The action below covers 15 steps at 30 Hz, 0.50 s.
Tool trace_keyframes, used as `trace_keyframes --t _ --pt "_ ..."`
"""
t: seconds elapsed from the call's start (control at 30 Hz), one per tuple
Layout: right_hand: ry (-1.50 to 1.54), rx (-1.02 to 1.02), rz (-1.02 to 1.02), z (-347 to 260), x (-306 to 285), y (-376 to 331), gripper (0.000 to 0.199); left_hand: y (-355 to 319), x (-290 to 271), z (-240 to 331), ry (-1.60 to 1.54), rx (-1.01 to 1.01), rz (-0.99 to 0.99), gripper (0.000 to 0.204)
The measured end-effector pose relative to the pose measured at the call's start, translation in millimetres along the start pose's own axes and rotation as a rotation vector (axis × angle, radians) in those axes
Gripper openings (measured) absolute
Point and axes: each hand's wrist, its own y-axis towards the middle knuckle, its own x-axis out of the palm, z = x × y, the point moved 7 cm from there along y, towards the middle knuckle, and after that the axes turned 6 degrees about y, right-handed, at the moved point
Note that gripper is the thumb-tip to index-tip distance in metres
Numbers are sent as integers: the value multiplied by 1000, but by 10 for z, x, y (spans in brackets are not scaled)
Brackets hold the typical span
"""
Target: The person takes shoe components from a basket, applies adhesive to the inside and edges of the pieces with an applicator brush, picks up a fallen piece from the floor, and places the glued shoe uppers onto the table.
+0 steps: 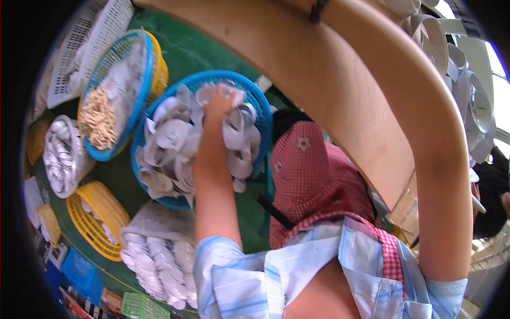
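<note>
My left hand (220, 101) reaches down into a round blue plastic basket (267, 119) heaped with white, curved, shell-like pieces (172, 134). Its fingers look spread apart and touch the pieces at the far side of the heap. Blur hides whether one of them is pinched. My right arm (435, 122) stretches up over a light wooden board (340, 101), a dark band around the wrist. Beyond that band, the right hand lies outside the picture.
Left of the basket, a tilted blue basket (142, 101) holds beige strips and clear bags. A yellow basket (98, 220), white sacks (159, 260) and a white crate (85, 50) stand on the green floor. More white pieces (475, 101) are stacked at far right. A red patterned apron (319, 175) covers my lap.
</note>
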Motion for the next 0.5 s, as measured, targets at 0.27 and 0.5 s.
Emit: trace_keyframes --t 0.27,0.5 --pt "-31 59 73 -54 -134 36 28 -1007 -500 558 46 470 588 41" --pt "-202 -58 -61 -592 -395 13 27 -2588 -714 632 -292 366 564 20"
